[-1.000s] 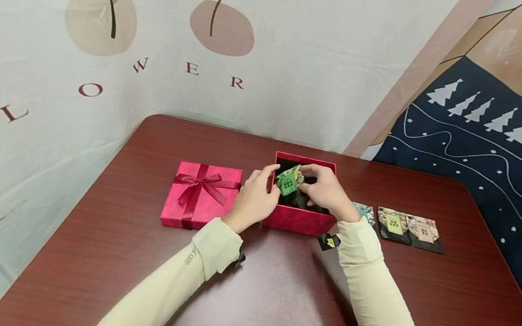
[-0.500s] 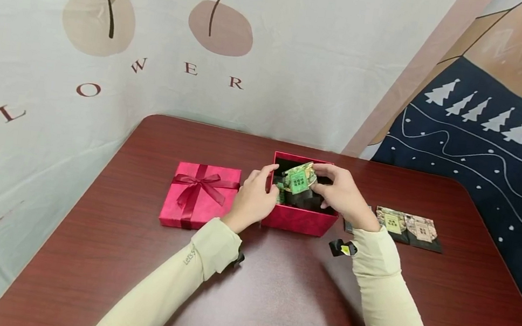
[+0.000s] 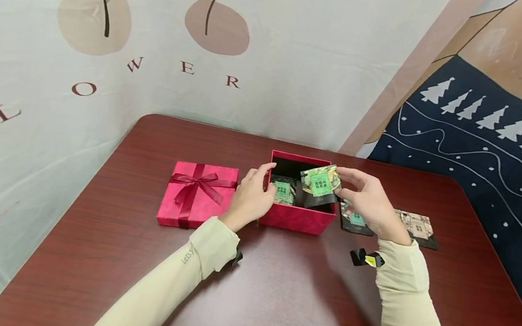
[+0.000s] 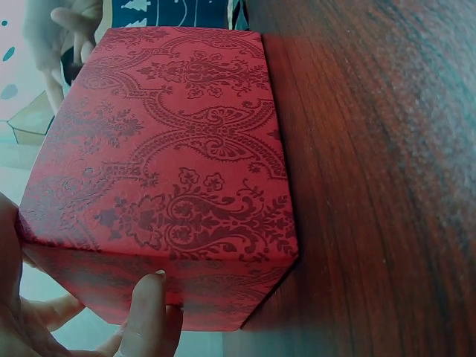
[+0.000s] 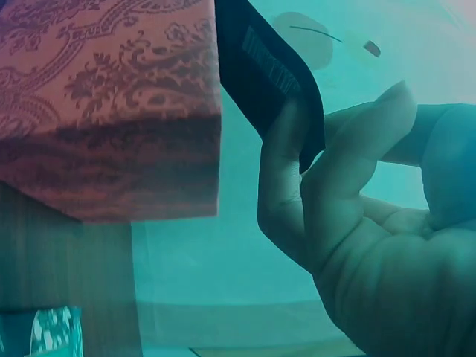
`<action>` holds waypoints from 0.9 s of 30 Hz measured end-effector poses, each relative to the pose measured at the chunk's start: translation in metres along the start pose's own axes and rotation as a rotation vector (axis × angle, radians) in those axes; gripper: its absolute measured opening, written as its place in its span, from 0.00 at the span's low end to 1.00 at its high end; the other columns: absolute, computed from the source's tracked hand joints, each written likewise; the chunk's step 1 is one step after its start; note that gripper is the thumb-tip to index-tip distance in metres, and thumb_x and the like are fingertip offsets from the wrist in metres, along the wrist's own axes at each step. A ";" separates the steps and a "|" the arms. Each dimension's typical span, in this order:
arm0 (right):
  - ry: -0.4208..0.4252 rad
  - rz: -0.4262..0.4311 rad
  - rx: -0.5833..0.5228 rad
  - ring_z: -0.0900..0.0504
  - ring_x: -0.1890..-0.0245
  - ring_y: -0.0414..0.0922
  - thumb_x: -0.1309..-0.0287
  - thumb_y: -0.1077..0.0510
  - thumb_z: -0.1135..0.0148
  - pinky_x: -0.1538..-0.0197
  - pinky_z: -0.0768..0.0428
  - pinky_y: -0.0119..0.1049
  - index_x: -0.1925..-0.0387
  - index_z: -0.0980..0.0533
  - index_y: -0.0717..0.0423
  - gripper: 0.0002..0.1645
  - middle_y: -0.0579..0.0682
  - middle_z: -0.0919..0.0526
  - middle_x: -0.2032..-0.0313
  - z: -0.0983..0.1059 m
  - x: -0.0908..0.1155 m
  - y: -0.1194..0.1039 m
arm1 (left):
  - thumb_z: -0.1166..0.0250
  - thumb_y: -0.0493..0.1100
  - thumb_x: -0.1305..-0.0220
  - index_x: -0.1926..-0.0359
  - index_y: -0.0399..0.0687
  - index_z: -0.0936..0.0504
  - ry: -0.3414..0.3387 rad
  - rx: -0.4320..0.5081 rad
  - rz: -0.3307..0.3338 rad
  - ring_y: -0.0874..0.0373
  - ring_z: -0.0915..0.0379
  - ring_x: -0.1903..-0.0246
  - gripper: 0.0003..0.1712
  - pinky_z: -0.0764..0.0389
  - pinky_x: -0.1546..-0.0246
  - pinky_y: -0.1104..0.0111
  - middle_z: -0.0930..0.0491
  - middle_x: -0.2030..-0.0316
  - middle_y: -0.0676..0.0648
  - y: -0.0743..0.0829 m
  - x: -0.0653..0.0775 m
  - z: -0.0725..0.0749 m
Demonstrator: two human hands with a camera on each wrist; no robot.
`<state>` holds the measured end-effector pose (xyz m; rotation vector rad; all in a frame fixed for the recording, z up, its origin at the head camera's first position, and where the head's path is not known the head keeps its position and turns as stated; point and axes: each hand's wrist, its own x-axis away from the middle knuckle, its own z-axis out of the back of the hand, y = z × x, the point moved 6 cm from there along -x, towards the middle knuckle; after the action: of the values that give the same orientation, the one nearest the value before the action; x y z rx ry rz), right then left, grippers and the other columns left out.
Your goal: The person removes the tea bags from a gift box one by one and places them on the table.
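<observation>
My right hand (image 3: 368, 200) pinches a black sachet with a green label (image 3: 322, 184) by its right edge, tilted over the right half of the open red box (image 3: 298, 219). In the right wrist view, the sachet's dark back (image 5: 271, 74) shows between fingers and box. My left hand (image 3: 252, 197) grips the left end of the box, with thumb and index finger at the rim. The left wrist view shows its fingertips (image 4: 149, 305) against the patterned end wall. A second green-labelled sachet (image 3: 283, 190) lies inside the box at the left.
The red lid with a ribbon bow (image 3: 197, 193) lies left of the box. On the right are a teal-labelled sachet (image 3: 355, 223) and a pink-labelled sachet (image 3: 418, 227), with another partly hidden behind my right hand. The brown table (image 3: 273, 306) backs onto a printed cloth (image 3: 303, 54).
My right hand has moved right with the pinched sachet, from the box's left part to above its right side, uncovering the sachet beneath. My left hand stays on the box.
</observation>
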<state>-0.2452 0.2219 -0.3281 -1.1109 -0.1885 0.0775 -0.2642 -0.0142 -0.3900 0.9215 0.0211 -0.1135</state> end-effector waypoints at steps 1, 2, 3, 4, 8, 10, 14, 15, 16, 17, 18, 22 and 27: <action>0.007 -0.001 0.005 0.25 0.57 0.45 0.36 0.68 0.44 0.74 0.22 0.34 0.31 0.34 0.60 0.32 0.60 0.30 0.34 0.002 0.002 0.001 | 0.45 0.46 0.32 0.29 0.65 0.34 -0.002 0.002 0.001 0.45 0.25 0.54 0.31 0.24 0.58 0.52 0.29 0.39 0.47 0.000 0.000 0.000; 0.013 -0.003 0.007 0.25 0.56 0.45 0.36 0.68 0.44 0.74 0.22 0.33 0.30 0.34 0.59 0.32 0.60 0.30 0.34 0.004 0.004 0.001 | 0.45 0.46 0.32 0.29 0.65 0.34 -0.003 0.004 0.001 0.46 0.25 0.55 0.31 0.24 0.58 0.52 0.29 0.39 0.47 0.000 0.000 0.001; 0.019 -0.007 0.002 0.24 0.56 0.45 0.36 0.68 0.45 0.74 0.22 0.33 0.30 0.34 0.59 0.32 0.60 0.30 0.35 0.006 0.006 0.002 | 0.45 0.46 0.32 0.29 0.64 0.34 -0.004 0.006 0.001 0.46 0.25 0.55 0.31 0.24 0.59 0.52 0.29 0.39 0.47 0.000 0.000 0.001; 0.025 -0.010 -0.003 0.24 0.57 0.45 0.36 0.68 0.45 0.75 0.22 0.32 0.30 0.34 0.59 0.32 0.61 0.30 0.35 0.008 0.008 0.003 | 0.45 0.47 0.32 0.29 0.64 0.34 -0.005 0.005 0.001 0.46 0.25 0.55 0.31 0.24 0.59 0.52 0.29 0.39 0.47 0.000 0.001 0.001; 0.053 -0.022 -0.027 0.23 0.60 0.42 0.36 0.68 0.44 0.76 0.23 0.30 0.30 0.35 0.60 0.33 0.62 0.30 0.35 0.016 0.017 0.005 | 0.44 0.45 0.32 0.29 0.63 0.33 0.002 -0.001 -0.010 0.47 0.24 0.58 0.31 0.24 0.61 0.53 0.29 0.40 0.47 0.001 0.000 0.001; 0.068 -0.027 -0.035 0.24 0.63 0.41 0.36 0.68 0.44 0.76 0.23 0.30 0.30 0.35 0.60 0.33 0.62 0.30 0.35 0.021 0.022 0.007 | 0.44 0.45 0.32 0.29 0.63 0.33 0.010 -0.005 -0.018 0.47 0.24 0.59 0.31 0.24 0.62 0.54 0.29 0.40 0.46 0.001 0.000 0.001; 0.092 -0.045 -0.061 0.25 0.67 0.39 0.36 0.69 0.46 0.76 0.24 0.30 0.30 0.36 0.61 0.33 0.62 0.31 0.35 0.029 0.031 0.013 | 0.43 0.44 0.33 0.29 0.63 0.33 0.018 -0.011 -0.023 0.46 0.25 0.58 0.31 0.24 0.62 0.54 0.28 0.40 0.46 0.000 -0.001 0.001; 0.096 -0.051 -0.071 0.25 0.67 0.39 0.35 0.69 0.46 0.76 0.24 0.30 0.29 0.37 0.61 0.33 0.62 0.32 0.35 0.031 0.033 0.015 | 0.43 0.44 0.33 0.29 0.63 0.33 0.017 -0.008 -0.019 0.46 0.25 0.57 0.31 0.24 0.62 0.54 0.28 0.40 0.46 0.000 -0.001 0.001; 0.097 -0.057 -0.077 0.25 0.66 0.39 0.35 0.68 0.46 0.75 0.24 0.30 0.29 0.37 0.61 0.33 0.61 0.32 0.35 0.033 0.035 0.017 | 0.43 0.44 0.33 0.29 0.63 0.33 0.016 -0.006 -0.018 0.46 0.25 0.57 0.31 0.24 0.62 0.53 0.28 0.40 0.46 0.000 -0.001 0.001; 0.098 -0.064 -0.083 0.25 0.66 0.39 0.34 0.67 0.46 0.75 0.24 0.31 0.29 0.38 0.61 0.33 0.61 0.33 0.35 0.035 0.038 0.020 | 0.43 0.44 0.33 0.29 0.63 0.33 0.013 -0.001 -0.016 0.46 0.25 0.56 0.31 0.24 0.61 0.53 0.28 0.40 0.46 -0.001 -0.001 0.001; 0.098 -0.067 -0.084 0.25 0.66 0.40 0.34 0.67 0.46 0.75 0.24 0.31 0.28 0.39 0.61 0.33 0.60 0.33 0.34 0.037 0.040 0.022 | 0.43 0.44 0.33 0.29 0.63 0.33 0.010 0.000 -0.014 0.46 0.25 0.56 0.31 0.24 0.61 0.53 0.29 0.40 0.46 -0.001 -0.001 0.001; 0.100 -0.081 -0.077 0.24 0.62 0.39 0.32 0.63 0.45 0.74 0.23 0.32 0.27 0.41 0.60 0.34 0.60 0.35 0.34 0.045 0.049 0.032 | 0.44 0.44 0.32 0.29 0.62 0.33 0.002 0.013 -0.020 0.46 0.26 0.53 0.31 0.24 0.57 0.51 0.29 0.40 0.45 -0.001 -0.001 0.001; 0.110 -0.089 -0.076 0.24 0.60 0.36 0.32 0.64 0.46 0.76 0.24 0.32 0.27 0.41 0.60 0.34 0.62 0.37 0.33 0.055 0.058 0.043 | 0.45 0.45 0.32 0.29 0.63 0.34 -0.010 0.011 -0.017 0.46 0.27 0.50 0.31 0.25 0.52 0.50 0.29 0.39 0.46 0.000 -0.001 0.001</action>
<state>-0.1970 0.2986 -0.3370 -1.1773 -0.1429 -0.0711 -0.2648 -0.0150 -0.3890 0.9320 0.0190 -0.1336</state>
